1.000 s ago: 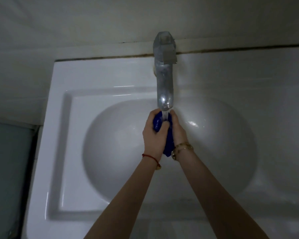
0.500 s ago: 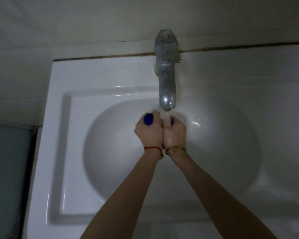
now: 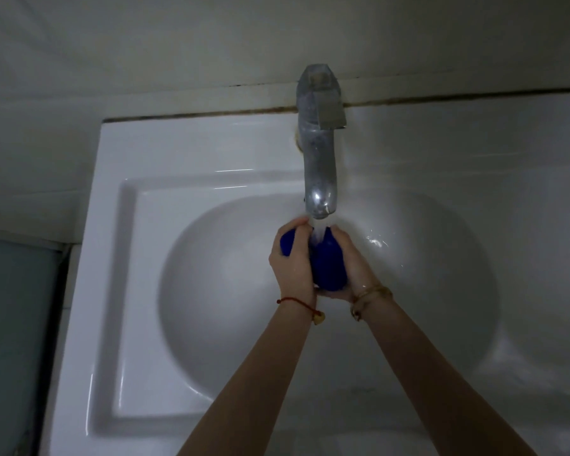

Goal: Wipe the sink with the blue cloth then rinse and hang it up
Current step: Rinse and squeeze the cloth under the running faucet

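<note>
The blue cloth (image 3: 329, 264) is bunched into a wad between both hands, right under the spout of the metal tap (image 3: 320, 159), where water runs down onto it. My left hand (image 3: 292, 261) wraps the cloth from the left; a bit of blue shows past its fingers. My right hand (image 3: 352, 264) cups it from the right and below. Both hands hover over the round bowl of the white sink (image 3: 218, 291). Most of the cloth is hidden inside the hands.
The sink's flat white rim (image 3: 89, 291) runs down the left side, with a grey-green surface (image 3: 14, 324) beyond it. A tiled wall (image 3: 178, 60) rises behind the tap. Water drops glint on the bowl to the right of the hands.
The hands have spread slightly and turned around the cloth, so more blue shows between them than half a second ago. Water keeps running on it.
</note>
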A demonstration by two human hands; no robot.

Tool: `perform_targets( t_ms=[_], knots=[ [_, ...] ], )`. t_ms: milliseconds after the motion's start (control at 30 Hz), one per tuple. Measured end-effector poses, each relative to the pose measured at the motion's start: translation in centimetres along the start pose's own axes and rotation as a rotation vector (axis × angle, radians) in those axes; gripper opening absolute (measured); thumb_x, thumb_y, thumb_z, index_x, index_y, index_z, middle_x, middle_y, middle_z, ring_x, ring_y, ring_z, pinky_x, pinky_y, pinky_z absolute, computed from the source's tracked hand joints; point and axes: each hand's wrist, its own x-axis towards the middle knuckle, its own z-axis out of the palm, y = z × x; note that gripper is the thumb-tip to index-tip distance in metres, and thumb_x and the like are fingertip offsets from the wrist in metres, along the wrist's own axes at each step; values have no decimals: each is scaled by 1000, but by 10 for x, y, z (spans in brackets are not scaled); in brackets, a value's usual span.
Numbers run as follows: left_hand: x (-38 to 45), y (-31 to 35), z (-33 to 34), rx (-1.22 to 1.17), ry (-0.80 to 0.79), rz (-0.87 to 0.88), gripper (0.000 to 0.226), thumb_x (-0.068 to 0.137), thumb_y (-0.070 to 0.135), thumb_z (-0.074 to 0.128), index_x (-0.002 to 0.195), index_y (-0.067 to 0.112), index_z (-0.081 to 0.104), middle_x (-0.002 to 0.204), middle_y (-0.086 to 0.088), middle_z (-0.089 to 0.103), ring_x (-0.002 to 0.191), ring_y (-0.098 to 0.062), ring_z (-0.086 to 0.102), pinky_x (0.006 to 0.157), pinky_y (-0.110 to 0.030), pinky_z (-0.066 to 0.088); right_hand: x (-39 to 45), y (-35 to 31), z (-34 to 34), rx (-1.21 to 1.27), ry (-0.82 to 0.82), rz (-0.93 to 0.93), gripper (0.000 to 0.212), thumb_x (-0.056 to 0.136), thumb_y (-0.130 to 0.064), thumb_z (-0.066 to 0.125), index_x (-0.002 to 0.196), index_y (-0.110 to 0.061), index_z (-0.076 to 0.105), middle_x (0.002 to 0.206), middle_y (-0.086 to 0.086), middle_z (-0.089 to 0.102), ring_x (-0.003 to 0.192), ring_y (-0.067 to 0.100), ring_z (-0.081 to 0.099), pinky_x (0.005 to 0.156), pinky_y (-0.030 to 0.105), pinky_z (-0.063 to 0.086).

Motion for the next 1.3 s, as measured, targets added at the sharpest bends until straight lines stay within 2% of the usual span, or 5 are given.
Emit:
perform_targets(
  t_ms=[533, 900, 1033, 1167, 1300],
  knots=[
    [5, 11, 6, 234, 85, 338, 28, 87, 6, 67, 62, 9, 55, 57, 4, 56, 58, -6, 52, 61, -21, 50, -1, 5, 43, -135, 441, -542, 46, 90, -35, 52, 47, -22, 47, 44, -7, 51, 46, 9, 50, 52, 24, 38],
    [12, 15, 10, 34, 346, -212, 44, 84, 35, 68, 47, 16, 53, 44, 5, 52, 54, -14, 52, 59, -29, 47, -1, 21, 20, -533, 384, -999, 23, 95, -24, 48, 73, -20, 46, 56, -11, 48, 47, 3, 47, 45, 12, 33],
    [8, 11, 6, -26, 178, -235, 34, 89, 40, 63, 61, 26, 76, 66, 2, 70, 77, -16, 65, 65, -28, 54, -6, 11, 16, -250, 237, -706, 47, 74, -58, 48, 106, -25, 55, 90, -9, 64, 77, 2, 63, 59, 14, 50],
    [0, 3, 4, 150, 96, 45, 13, 91, 17, 64, 93, 24, 75, 93, -2, 74, 86, -11, 68, 69, -18, 57, -1, -8, 26, -116, 142, -208, 55, 76, -72, 46, 76, -20, 64, 93, 7, 67, 96, 30, 64, 90, 46, 51],
    [-5, 2, 6, 261, 78, 282, 9, 85, 20, 73, 82, 12, 72, 78, -5, 71, 74, -10, 65, 71, -24, 58, -2, -5, 36, -267, 326, -341, 54, 91, -64, 35, 65, -24, 59, 68, 0, 62, 67, 16, 60, 56, 28, 43]
  ],
)
